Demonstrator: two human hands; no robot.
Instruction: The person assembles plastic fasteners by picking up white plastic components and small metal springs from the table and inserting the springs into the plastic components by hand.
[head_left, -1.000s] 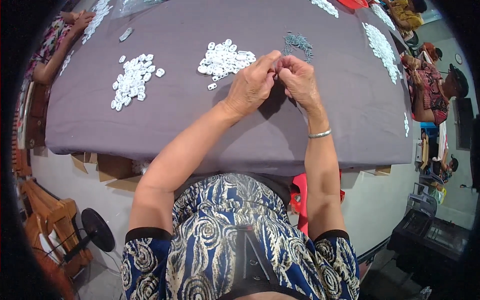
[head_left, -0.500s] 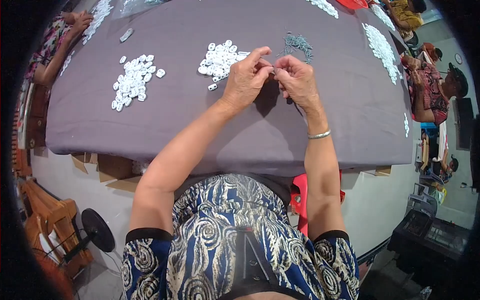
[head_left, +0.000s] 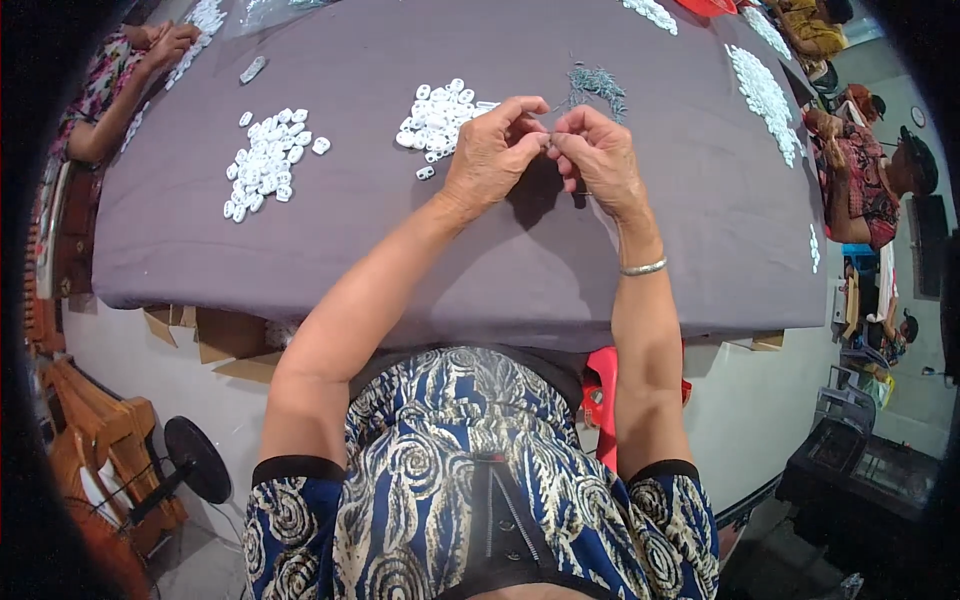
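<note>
My left hand (head_left: pixel 490 158) and my right hand (head_left: pixel 602 162) meet fingertip to fingertip above the table, both pinched closed. Whatever sits between the fingertips is too small to name. A thin dark thing shows just under my right hand's lower fingers, its kind unclear. Right behind my left hand lies a heap of small white oval plastic pieces with dark holes (head_left: pixel 437 118), partly covered by that hand. Beyond my right hand is a loose pile of small grey-green slender pieces (head_left: pixel 598 88). Farther left, a second heap of the white pieces (head_left: pixel 265 165) is spread out.
A grey cloth (head_left: pixel 400 250) covers the table. At the left edge another person's hands (head_left: pixel 170 45) touch a white pile; more people sit along the right. Larger white heaps (head_left: pixel 765 100) lie at the far right. A single pale piece (head_left: pixel 253 70) rests at the far left.
My right hand has shifted slightly right and turned a little, its fingertips still against my left hand's. At the left edge, the other person's hand has moved right.
</note>
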